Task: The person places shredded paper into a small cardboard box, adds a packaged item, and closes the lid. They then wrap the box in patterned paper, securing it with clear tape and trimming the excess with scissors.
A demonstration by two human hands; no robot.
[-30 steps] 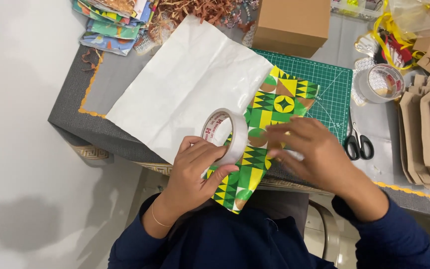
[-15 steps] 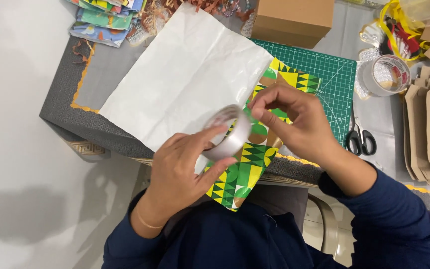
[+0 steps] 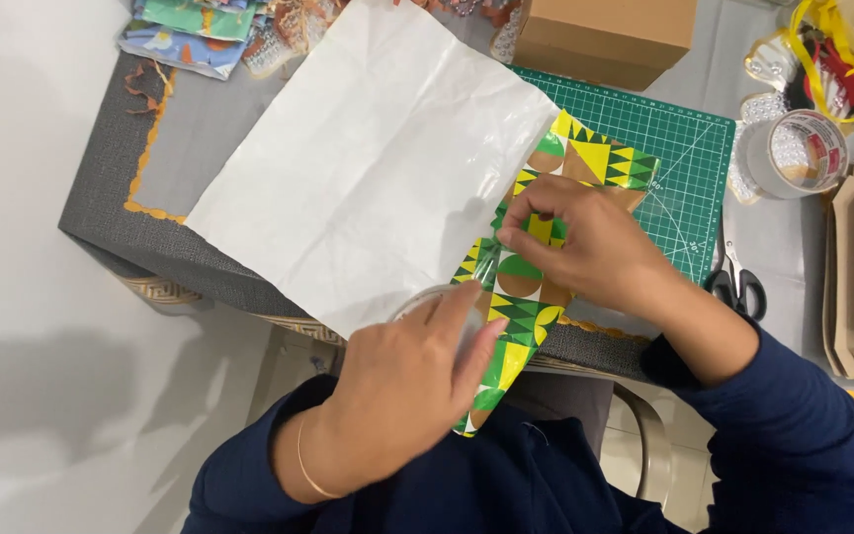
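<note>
L hand [image 3: 402, 391] w/ tape roll [image 3: 427, 297] lower, nearer body.

A grey table [image 3: 111, 213] with orange-trimmed edge stands on a pale, glossy floor [image 3: 42, 326] — soft shadows fall there — and a chair frame [image 3: 649, 435] shows below.

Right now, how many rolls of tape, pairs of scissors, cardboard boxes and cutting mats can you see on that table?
Rolls of clear tape: 2, one under the left hand, one standing at the right
Scissors: 1
Cardboard box: 1
Green cutting mat: 1
Total: 5
</note>
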